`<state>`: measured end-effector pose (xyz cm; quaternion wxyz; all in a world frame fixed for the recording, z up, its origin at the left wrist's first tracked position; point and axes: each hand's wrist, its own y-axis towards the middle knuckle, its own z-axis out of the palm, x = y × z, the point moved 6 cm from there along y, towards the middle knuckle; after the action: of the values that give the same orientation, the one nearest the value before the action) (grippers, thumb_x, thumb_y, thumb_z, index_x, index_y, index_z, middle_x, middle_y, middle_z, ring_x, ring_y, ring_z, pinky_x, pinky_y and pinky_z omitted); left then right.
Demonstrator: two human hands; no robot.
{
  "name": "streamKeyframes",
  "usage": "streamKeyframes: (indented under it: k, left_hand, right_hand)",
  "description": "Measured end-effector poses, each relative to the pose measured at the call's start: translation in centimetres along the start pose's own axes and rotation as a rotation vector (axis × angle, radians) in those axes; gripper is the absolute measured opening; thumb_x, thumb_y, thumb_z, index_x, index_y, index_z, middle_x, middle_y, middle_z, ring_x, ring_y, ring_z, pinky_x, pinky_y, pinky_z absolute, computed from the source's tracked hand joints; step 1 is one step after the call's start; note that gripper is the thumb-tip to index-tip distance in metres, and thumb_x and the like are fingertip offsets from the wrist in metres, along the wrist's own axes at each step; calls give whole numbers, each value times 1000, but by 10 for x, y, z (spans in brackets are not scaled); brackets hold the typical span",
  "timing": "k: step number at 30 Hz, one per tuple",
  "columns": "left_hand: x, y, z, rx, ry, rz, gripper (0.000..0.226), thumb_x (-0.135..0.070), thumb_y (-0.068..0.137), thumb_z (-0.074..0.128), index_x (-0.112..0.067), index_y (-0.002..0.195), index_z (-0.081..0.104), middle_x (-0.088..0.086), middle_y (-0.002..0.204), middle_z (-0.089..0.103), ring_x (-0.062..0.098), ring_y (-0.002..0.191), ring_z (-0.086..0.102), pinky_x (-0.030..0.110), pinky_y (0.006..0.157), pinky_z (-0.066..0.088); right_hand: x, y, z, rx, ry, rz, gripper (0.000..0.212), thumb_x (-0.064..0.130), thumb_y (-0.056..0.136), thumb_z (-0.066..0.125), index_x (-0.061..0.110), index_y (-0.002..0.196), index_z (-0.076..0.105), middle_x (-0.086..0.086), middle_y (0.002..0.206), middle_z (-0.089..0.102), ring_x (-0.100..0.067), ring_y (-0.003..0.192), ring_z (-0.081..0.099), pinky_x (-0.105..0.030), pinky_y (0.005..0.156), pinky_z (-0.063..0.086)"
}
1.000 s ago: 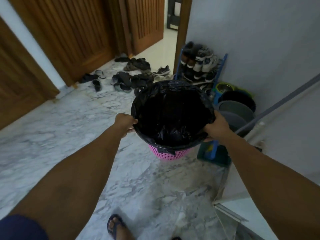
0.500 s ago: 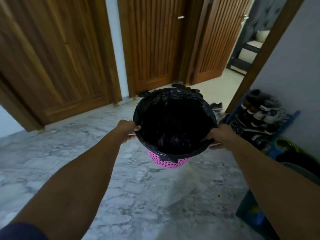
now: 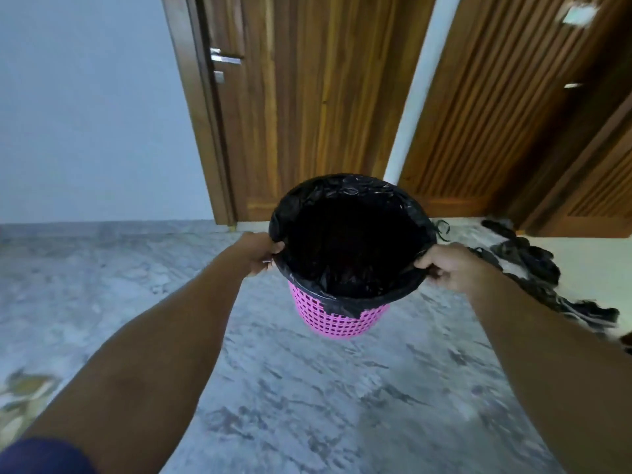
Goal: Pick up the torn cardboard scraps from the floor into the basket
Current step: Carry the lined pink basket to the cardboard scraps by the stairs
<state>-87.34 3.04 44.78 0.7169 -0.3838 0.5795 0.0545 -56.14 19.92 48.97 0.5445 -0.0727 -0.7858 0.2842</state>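
Observation:
A pink plastic lattice basket (image 3: 337, 319) lined with a black bin bag hangs in the air in front of me, above the marble floor. My left hand (image 3: 258, 251) grips the bag-covered rim on its left side. On the opposite side my right hand (image 3: 448, 266) holds the rim. The inside of the bag is dark, and I cannot see what lies in it. At the lower left edge there is a blurred brownish patch (image 3: 24, 388) on the floor; I cannot tell whether it is cardboard.
Wooden doors (image 3: 307, 107) stand straight ahead and to the right, a pale wall on the left. Several dark shoes and sandals (image 3: 523, 265) lie on the floor at the right. Grey marble floor (image 3: 325, 405) stretches below the basket.
The view has swung left: the shoe rack and tubs have left the frame and the doors have come nearer. Both hands have kept hold of the basket, carried along.

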Motion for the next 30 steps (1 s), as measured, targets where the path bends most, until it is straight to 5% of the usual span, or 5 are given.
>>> streamKeyframes:
  k: [4, 14, 17, 20, 30]
  left_hand:
    - [-4, 4, -82, -87, -116, -12, 25, 12, 94, 45, -5, 78, 54, 8, 77, 56, 17, 69, 51, 29, 63, 41]
    - [-13, 19, -243, -304, -328, -99, 21, 7, 94, 43, -5, 84, 58, 7, 83, 57, 16, 75, 53, 29, 84, 44]
    - [-16, 26, -284, -407, -390, -80, 22, 9, 92, 44, -5, 84, 58, 7, 80, 55, 15, 69, 51, 24, 64, 51]
    - [-20, 28, -317, -481, -474, -75, 22, 11, 93, 41, -2, 86, 58, 9, 80, 57, 17, 70, 53, 19, 44, 51]
    - [-7, 18, -461, -796, -616, -11, 20, 13, 89, 50, -5, 92, 59, 10, 90, 59, 18, 77, 55, 32, 66, 50]
  right_hand:
    - [39, 13, 87, 174, 56, 2, 36, -19, 82, 59, 0, 113, 61, -12, 110, 63, -23, 94, 61, -31, 73, 53]
    - [117, 46, 276, 544, -125, -17, 27, -14, 85, 60, 5, 105, 61, -13, 124, 58, -26, 110, 57, -35, 75, 57]
    - [144, 57, 335, 605, -235, -80, 21, -13, 87, 60, 4, 98, 61, -12, 113, 62, -24, 96, 60, -32, 63, 59]
    - [166, 65, 392, 677, -329, -125, 22, -14, 86, 61, 1, 103, 62, -12, 103, 65, -22, 82, 60, -37, 80, 55]
    - [219, 58, 598, 911, -518, -196, 37, -13, 83, 66, -8, 119, 59, -14, 111, 66, -25, 87, 63, -39, 77, 55]
